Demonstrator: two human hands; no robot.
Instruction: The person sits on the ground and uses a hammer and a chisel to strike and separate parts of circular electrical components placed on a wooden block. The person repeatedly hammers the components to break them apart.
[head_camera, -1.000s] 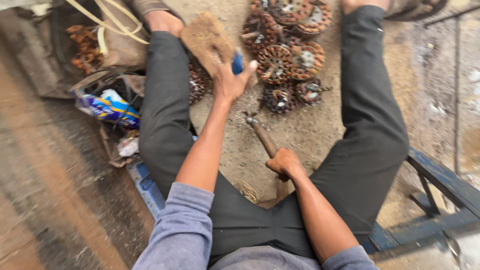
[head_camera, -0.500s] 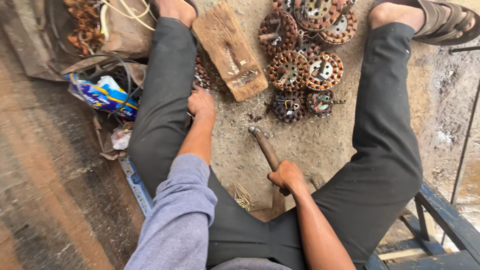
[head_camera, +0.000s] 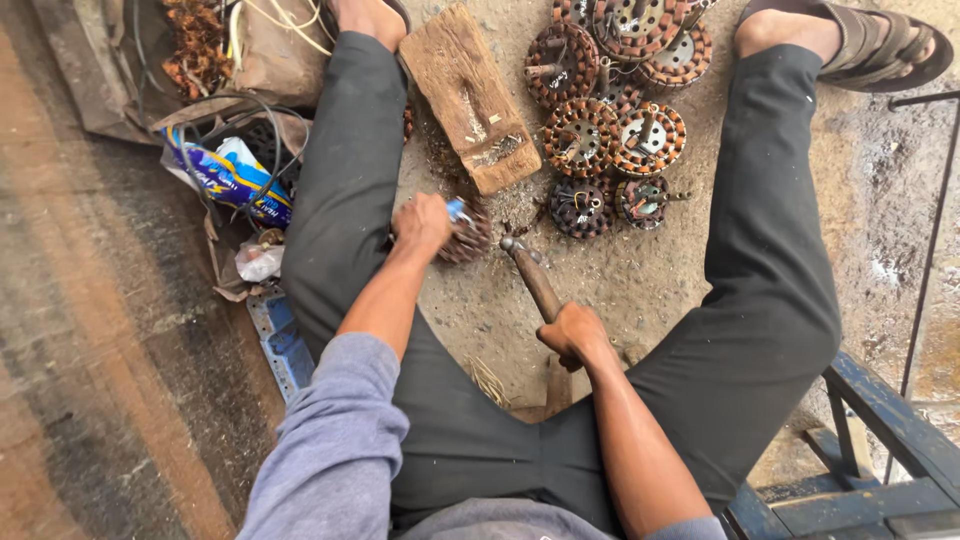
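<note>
Motor stator (head_camera: 468, 236), a round copper-wound core, sits on the dirt floor (head_camera: 640, 290) between the person's legs, half hidden under the left hand (head_camera: 421, 222), which closes over it together with a small blue-tipped tool that is hard to make out. Right hand (head_camera: 573, 333) is wrapped tight around a hammer (head_camera: 530, 275), head beside the stator. Wooden block (head_camera: 470, 95) and more stators (head_camera: 600, 135) lie beyond, the pile cut off at the top.

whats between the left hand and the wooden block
In the head view, the left hand holds a copper-wound motor coil and a blue-tipped tool; beyond them only debris-strewn ground reaches the wooden block.
</note>
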